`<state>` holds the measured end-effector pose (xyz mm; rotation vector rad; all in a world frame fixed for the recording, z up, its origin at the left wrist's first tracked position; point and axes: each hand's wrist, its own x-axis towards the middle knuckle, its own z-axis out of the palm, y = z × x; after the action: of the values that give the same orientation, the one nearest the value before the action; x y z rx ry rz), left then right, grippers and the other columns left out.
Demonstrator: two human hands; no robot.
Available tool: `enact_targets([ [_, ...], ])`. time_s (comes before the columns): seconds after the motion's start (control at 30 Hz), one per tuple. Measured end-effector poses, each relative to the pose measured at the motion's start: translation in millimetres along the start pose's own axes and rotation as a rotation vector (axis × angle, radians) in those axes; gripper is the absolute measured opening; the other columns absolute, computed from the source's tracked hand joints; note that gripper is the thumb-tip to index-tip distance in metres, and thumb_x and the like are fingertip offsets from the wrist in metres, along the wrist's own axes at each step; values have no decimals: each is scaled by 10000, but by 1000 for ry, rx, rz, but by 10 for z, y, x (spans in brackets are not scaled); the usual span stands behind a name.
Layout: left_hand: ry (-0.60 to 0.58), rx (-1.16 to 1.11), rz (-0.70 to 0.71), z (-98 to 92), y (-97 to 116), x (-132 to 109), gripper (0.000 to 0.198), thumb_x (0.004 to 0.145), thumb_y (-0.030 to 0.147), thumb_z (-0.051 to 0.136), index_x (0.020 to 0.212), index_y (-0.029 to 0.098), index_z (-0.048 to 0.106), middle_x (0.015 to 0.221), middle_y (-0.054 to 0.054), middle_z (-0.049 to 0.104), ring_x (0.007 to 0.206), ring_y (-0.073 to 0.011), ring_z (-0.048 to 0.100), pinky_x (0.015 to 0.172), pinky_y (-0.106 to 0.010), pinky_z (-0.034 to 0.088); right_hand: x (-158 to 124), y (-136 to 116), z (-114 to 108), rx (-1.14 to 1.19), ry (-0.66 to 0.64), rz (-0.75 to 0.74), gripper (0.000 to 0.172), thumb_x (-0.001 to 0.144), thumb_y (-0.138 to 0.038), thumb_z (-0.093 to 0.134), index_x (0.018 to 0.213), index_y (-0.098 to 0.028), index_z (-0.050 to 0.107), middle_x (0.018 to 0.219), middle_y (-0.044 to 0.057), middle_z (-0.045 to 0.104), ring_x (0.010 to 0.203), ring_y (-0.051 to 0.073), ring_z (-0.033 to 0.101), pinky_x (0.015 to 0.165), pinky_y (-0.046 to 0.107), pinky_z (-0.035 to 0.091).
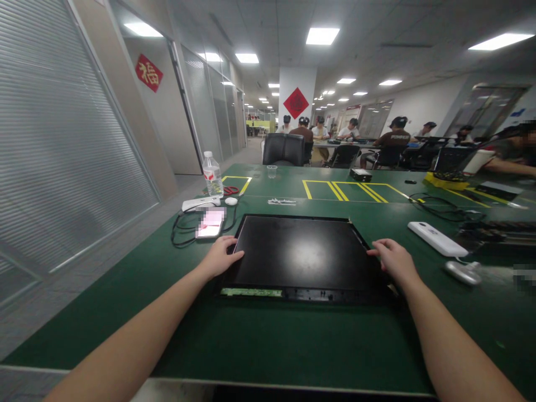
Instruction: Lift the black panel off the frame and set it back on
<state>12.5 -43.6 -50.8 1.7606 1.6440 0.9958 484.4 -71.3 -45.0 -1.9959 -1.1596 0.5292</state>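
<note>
A black LCD screen panel [299, 251] lies face up on the green table in front of me. A strip of green circuit board [251, 292] runs along the left part of its near edge. My left hand [220, 257] grips the panel's left edge, thumb over the front and fingers along the side. At the opposite edge, my right hand [391, 259] pinches the frame, its fingertips partly hidden behind the rim. Just beyond my left hand lies a phone [211, 222] with a lit screen.
A water bottle [213, 174], red-handled scissors [231, 191] and a cable stand back left. Screws or small metal bits [282, 201] lie behind the panel. A white power bank [437, 239] and a silver device [463, 273] sit right. Several people work at far tables; one is at the right.
</note>
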Motion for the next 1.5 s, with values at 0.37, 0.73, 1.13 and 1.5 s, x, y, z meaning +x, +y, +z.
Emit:
enact_targets([
  [0.37, 16, 79, 20, 25, 3, -1, 446, 569, 416, 791, 944, 180, 747, 1240, -161, 628, 1235, -405, 518, 1112, -465, 316, -72, -70, -3, -30, 26, -6, 304, 769, -435, 526, 929, -202, 638, 877, 73, 762, 494, 143, 533, 482, 278, 420],
  [0.73, 46, 161, 141, -105, 63, -37, 456, 653, 412, 731, 1034, 162, 701, 1148, -184, 669, 1167, -409, 565, 1048, -477, 371, -91, -70, -7, -52, 42, -34, 297, 751, -404, 524, 904, -197, 673, 870, 69, 761, 504, 148, 545, 501, 286, 434],
  [1.13, -79, 657, 77, -182, 3, -17, 345, 827, 500, 500, 792, 192, 651, 972, -160, 655, 980, -332, 598, 894, -434, 457, 3, 11, 15, -95, 34, -30, 271, 771, -380, 538, 925, -212, 684, 874, 50, 761, 612, 168, 618, 567, 282, 445],
  [1.5, -158, 793, 59, -123, -4, -28, 379, 897, 407, 383, 886, 163, 674, 1106, -198, 590, 1018, -347, 562, 873, -467, 454, 152, 184, -6, -300, 106, -72, 257, 740, -358, 584, 904, -206, 711, 886, 80, 723, 764, 215, 640, 648, 305, 453],
])
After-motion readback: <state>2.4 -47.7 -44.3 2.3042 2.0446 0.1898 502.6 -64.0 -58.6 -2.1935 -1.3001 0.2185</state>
